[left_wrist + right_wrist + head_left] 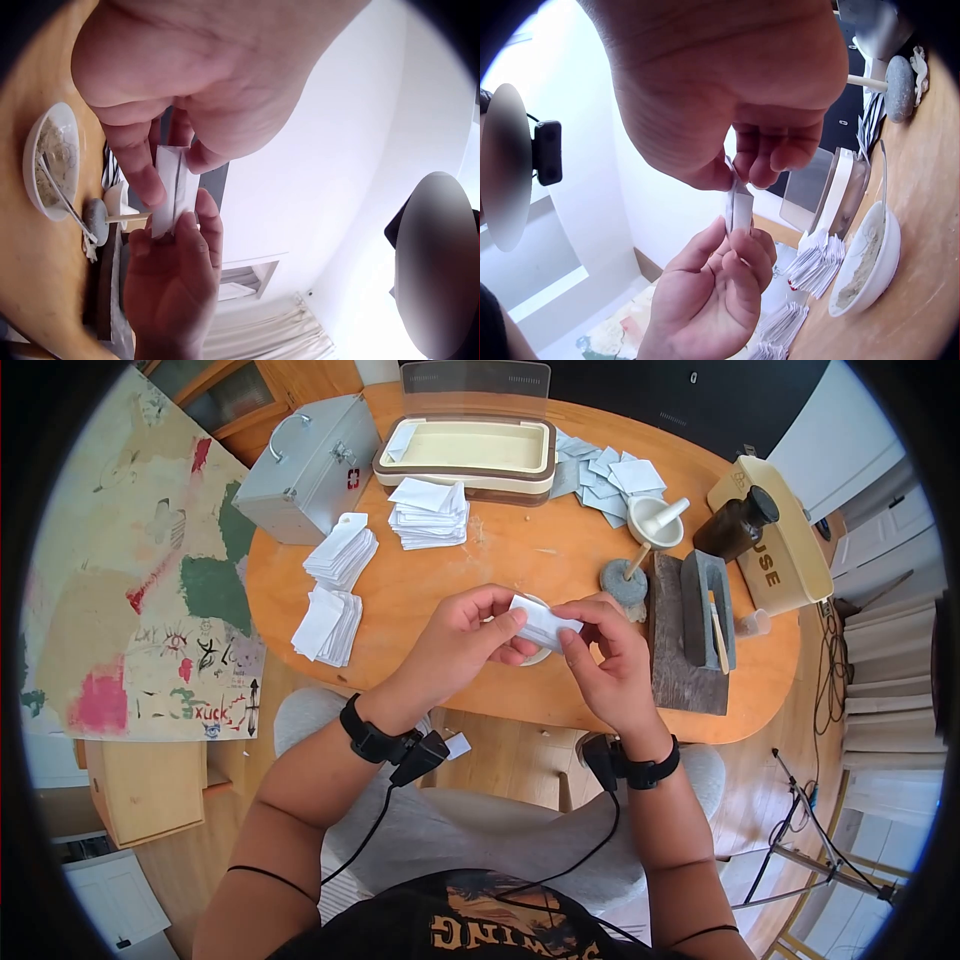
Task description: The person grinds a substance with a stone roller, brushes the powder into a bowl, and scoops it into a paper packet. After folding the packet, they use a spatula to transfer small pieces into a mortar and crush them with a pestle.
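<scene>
Over the table's near edge, a small folded white paper packet [543,624] is held between both hands. My left hand [468,628] pinches one end with thumb and fingers. At the other end, the thumb and fingers of my right hand [608,658] grip it. A lengthwise fold line runs down the packet [174,187] in the left wrist view. Below the hands stands a white bowl [883,271] holding pale powder [51,161] and a metal spoon [66,199]; the hands mostly hide it in the head view.
Stacks of folded white packets [428,515] stand left on the table, near a silver case [305,470] and a cream lidded box [465,445]. Loose papers [605,480], a mortar [655,525], a brown bottle [735,525], a round stone with stick [625,580] and a dark board [690,680] lie right.
</scene>
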`<action>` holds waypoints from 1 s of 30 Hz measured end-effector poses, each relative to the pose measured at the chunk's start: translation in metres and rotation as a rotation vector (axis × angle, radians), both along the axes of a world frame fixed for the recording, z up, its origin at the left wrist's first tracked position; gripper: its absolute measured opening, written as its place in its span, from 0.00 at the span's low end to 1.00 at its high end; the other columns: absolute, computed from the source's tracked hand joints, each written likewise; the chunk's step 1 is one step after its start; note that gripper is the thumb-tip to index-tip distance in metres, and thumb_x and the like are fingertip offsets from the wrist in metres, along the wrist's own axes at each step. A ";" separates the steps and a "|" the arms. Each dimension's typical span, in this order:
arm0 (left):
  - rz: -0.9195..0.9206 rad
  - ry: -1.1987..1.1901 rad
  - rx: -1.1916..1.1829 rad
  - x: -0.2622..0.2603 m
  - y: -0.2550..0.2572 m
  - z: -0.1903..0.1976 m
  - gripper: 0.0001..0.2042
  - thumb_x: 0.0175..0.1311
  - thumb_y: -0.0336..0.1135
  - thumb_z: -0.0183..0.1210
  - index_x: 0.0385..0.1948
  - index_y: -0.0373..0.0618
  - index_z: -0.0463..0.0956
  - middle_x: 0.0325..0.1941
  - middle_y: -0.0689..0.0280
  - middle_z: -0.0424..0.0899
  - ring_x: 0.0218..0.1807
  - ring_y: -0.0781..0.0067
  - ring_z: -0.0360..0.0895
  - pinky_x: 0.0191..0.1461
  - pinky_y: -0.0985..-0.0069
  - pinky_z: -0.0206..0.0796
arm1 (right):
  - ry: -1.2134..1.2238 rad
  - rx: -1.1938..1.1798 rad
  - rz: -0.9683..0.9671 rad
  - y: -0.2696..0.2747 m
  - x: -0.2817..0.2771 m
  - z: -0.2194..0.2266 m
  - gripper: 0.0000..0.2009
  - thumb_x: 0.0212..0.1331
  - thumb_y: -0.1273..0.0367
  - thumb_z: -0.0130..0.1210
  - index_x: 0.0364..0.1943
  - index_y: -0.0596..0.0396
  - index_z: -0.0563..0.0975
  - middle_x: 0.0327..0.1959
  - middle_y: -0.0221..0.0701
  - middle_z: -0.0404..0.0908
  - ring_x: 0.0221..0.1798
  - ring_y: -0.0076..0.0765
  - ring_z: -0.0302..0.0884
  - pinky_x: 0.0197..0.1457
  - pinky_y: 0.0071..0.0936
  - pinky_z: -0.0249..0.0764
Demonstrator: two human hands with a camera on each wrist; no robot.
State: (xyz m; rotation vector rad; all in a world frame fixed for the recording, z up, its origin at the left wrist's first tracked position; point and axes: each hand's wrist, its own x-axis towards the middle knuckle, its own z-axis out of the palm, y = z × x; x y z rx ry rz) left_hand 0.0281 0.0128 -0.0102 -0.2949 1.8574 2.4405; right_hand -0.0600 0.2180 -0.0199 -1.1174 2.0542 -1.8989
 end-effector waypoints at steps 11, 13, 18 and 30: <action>0.005 0.010 0.040 0.000 0.002 -0.004 0.16 0.86 0.39 0.56 0.59 0.33 0.79 0.53 0.58 0.88 0.50 0.70 0.90 0.56 0.76 0.85 | -0.015 0.004 0.001 0.001 -0.002 -0.002 0.12 0.68 0.82 0.60 0.52 0.55 0.86 0.42 0.30 0.79 0.38 0.23 0.74 0.42 0.21 0.72; -0.002 0.021 0.049 0.000 0.002 -0.005 0.17 0.86 0.40 0.56 0.58 0.33 0.79 0.52 0.58 0.89 0.50 0.70 0.90 0.56 0.75 0.85 | -0.053 -0.041 0.026 0.002 -0.003 -0.005 0.12 0.70 0.82 0.58 0.52 0.55 0.86 0.44 0.31 0.80 0.40 0.24 0.76 0.43 0.22 0.73; 0.007 -0.024 0.045 0.000 0.003 -0.002 0.15 0.87 0.43 0.53 0.53 0.38 0.79 0.50 0.61 0.89 0.48 0.71 0.91 0.50 0.76 0.85 | -0.091 -0.062 0.037 0.004 -0.005 -0.007 0.11 0.73 0.81 0.57 0.52 0.55 0.86 0.47 0.31 0.80 0.43 0.25 0.77 0.46 0.22 0.74; 0.027 -0.025 0.010 -0.001 0.000 -0.007 0.16 0.86 0.43 0.55 0.55 0.36 0.78 0.50 0.58 0.89 0.46 0.71 0.91 0.50 0.77 0.86 | -0.452 -0.029 0.151 -0.001 0.001 -0.016 0.12 0.77 0.72 0.62 0.58 0.58 0.79 0.43 0.22 0.83 0.39 0.13 0.73 0.43 0.17 0.71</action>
